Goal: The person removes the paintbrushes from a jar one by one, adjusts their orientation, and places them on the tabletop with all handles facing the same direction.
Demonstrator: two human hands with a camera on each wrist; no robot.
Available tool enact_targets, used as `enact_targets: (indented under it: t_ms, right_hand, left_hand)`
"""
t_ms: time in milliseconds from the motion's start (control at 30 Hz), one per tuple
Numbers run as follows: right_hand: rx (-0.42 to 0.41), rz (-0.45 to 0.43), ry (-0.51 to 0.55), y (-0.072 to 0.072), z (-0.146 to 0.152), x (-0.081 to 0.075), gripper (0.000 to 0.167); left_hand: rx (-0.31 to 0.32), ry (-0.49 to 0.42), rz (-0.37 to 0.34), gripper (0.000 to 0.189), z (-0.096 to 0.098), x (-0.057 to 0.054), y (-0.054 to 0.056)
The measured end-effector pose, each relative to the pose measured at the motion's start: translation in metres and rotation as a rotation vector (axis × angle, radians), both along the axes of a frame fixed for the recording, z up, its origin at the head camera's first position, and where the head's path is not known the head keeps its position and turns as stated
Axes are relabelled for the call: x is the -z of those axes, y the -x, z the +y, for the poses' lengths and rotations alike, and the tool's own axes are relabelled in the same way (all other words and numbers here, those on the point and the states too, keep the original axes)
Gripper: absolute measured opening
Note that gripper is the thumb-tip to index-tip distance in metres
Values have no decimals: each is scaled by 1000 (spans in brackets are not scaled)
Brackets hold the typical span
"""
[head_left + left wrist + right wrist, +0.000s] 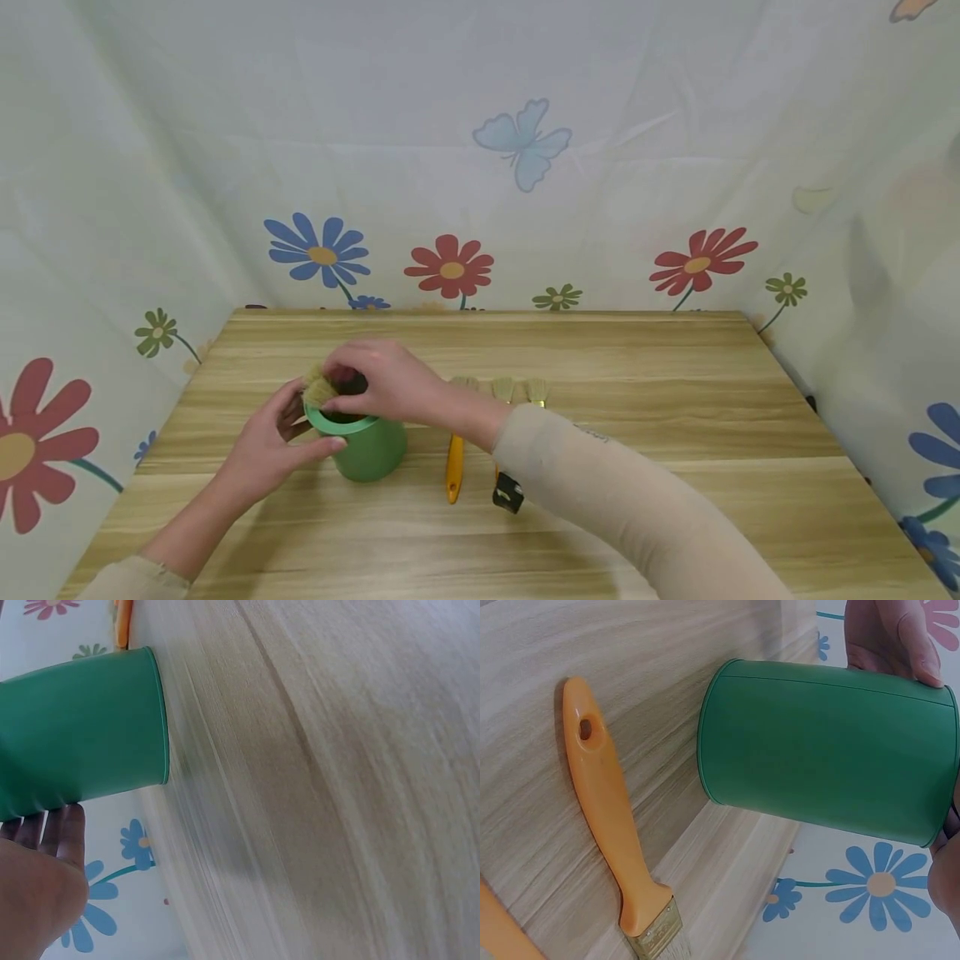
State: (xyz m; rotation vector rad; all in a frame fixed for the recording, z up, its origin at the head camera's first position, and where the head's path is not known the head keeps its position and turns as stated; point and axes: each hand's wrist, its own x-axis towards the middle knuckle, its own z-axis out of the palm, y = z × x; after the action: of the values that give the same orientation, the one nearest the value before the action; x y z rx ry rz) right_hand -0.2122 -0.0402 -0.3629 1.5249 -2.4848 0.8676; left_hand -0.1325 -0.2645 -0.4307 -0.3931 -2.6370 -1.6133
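A green cylindrical cup stands upright on the wooden table, left of centre. My left hand grips it near the rim, thumb in front and fingers round the far left side; the left wrist view shows those fingers against its wall. Over the cup's mouth, my right hand pinches a paintbrush by its pale bristles, which poke up at the left of the rim. The rest of that brush is hidden in the cup. In the right wrist view the cup lies across the upper right.
Right of the cup, several paintbrushes with orange handles lie on the table, one handle nearest the cup. Pale bristles show beyond my right forearm. A small black object lies by the sleeve. Flower-printed cloth hangs behind the table.
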Motion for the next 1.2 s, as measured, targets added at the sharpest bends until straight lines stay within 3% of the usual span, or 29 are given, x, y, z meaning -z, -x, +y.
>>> enact_targets:
  t_ms: [467,733,1200]
  right_hand:
    - [5,21,-49,7,-3,-1,26]
    - [-39,0,-36,3,-4,-5,26]
    - [-42,-34,-65,2,-9,-5,25]
  left_hand:
    - [-2,8,-10,86,0,-2,-1]
    - [-10,29,-29,85,1,-4,-2]
    - [-9,14,-26,83,0,-3,-1]
